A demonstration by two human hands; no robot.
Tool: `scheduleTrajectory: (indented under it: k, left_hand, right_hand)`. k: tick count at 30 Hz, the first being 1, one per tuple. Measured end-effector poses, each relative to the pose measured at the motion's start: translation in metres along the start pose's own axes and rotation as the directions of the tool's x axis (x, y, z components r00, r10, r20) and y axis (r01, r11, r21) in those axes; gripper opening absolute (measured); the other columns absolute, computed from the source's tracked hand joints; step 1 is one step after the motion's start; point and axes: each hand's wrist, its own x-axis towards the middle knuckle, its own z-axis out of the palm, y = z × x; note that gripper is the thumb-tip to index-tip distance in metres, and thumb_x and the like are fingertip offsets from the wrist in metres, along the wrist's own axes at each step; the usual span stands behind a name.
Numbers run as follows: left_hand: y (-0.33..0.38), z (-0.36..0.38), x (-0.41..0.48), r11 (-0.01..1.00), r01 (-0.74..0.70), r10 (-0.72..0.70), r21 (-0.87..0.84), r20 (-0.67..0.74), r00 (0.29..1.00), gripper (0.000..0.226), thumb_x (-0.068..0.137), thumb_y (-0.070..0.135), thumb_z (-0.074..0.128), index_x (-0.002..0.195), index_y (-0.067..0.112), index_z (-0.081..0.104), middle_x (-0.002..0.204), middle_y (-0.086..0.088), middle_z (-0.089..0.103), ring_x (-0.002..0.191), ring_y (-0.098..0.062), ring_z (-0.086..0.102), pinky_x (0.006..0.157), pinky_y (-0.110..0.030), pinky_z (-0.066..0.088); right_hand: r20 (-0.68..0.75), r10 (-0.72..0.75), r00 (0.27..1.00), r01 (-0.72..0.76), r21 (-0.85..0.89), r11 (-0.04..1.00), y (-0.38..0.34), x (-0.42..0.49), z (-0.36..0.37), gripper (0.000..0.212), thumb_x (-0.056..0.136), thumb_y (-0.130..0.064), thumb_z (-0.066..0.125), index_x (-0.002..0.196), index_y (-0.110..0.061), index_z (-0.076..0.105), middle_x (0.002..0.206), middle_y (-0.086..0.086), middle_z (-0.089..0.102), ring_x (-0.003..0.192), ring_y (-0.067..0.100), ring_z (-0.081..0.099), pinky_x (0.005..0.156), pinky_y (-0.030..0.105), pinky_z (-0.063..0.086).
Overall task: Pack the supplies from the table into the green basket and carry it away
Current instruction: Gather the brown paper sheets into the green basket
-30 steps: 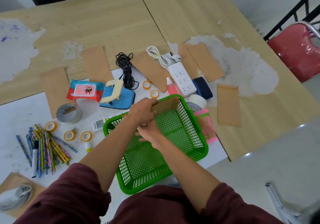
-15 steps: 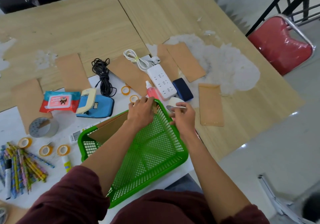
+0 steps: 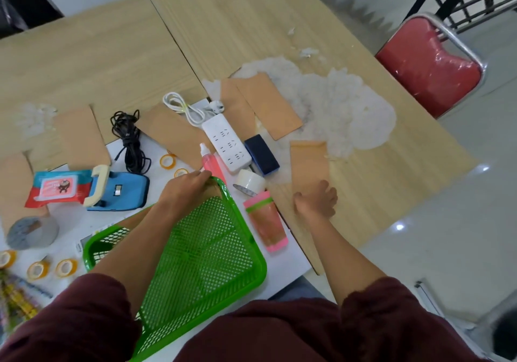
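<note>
The right hand (image 3: pixel 316 202) has left the white tape roll (image 3: pixel 250 184) and swung right; its relaxed fingers now rest on the near end of a loose envelope (image 3: pixel 309 163). Bare counter (image 3: pixel 391 171) runs from there to the right edge. The left hand (image 3: pixel 187 186) grips a packed envelope (image 3: pixel 134 219) at the far rim of the green basket (image 3: pixel 207 249), which sits at the near edge, with a pink tube (image 3: pixel 265 221) just beside its right rim.

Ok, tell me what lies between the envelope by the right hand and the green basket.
The pink pouch and white tape roll lie between the envelope and the green basket, beside its right rim.
</note>
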Motion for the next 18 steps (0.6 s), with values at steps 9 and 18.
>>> scheduleTrajectory:
  k: [9,18]
  left_hand:
    - [0.024,0.016,0.002,0.984,0.162,-0.161,-0.075,0.018,0.987,0.017,0.101,0.019,0.041,0.118,0.018,0.042,0.108,-0.005,0.058,0.093,-0.028,0.058,0.077,-0.044,0.045]
    - [0.01,0.01,-0.011,0.969,0.246,-0.243,-0.025,0.093,0.966,0.058,0.094,0.015,0.049,0.148,0.021,0.028,0.138,-0.005,0.05,0.125,-0.029,0.05,0.1,-0.05,0.039]
  right_hand:
    - [-0.041,0.097,0.994,-0.1,-0.075,0.992,0.0,0.012,-0.01,0.109,0.057,-0.05,0.092,0.138,-0.013,0.029,0.138,0.015,0.039,0.127,0.033,0.042,0.098,0.047,0.041]
    - [0.203,-0.045,0.978,-0.105,0.67,0.735,-0.014,-0.007,-0.012,0.011,0.095,-0.013,0.057,0.105,-0.008,0.059,0.094,0.006,0.062,0.079,0.021,0.057,0.063,0.03,0.042]
